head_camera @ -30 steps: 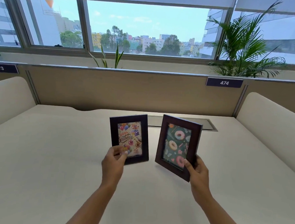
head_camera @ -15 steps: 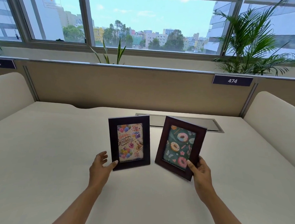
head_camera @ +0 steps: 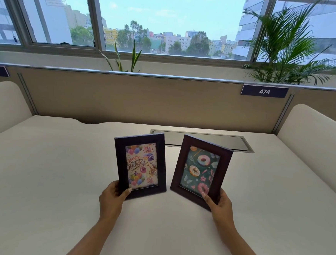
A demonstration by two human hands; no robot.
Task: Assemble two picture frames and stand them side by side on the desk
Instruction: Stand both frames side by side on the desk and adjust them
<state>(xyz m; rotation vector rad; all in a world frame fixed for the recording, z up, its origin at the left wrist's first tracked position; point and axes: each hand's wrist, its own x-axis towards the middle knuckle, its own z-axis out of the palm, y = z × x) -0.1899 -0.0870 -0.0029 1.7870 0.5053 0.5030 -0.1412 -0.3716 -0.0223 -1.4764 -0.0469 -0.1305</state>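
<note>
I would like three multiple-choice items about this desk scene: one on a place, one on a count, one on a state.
1. Which frame stands on the person's left?
A. doughnut frame
B. birthday frame
C. neither

2. How many frames are on the desk?
A. one
B. two
C. three

3. What is the right hand doing?
A. holding the doughnut frame
B. lying flat on the desk
C. pointing at the window

Answers:
1 B, the birthday frame is at the left hand.
2 B, it and the doughnut frame on the desk.
3 A, the right hand grips its lower corner.

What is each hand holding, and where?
Left hand grips the birthday frame at its lower left corner; right hand grips the donut frame at its lower right corner.
</note>
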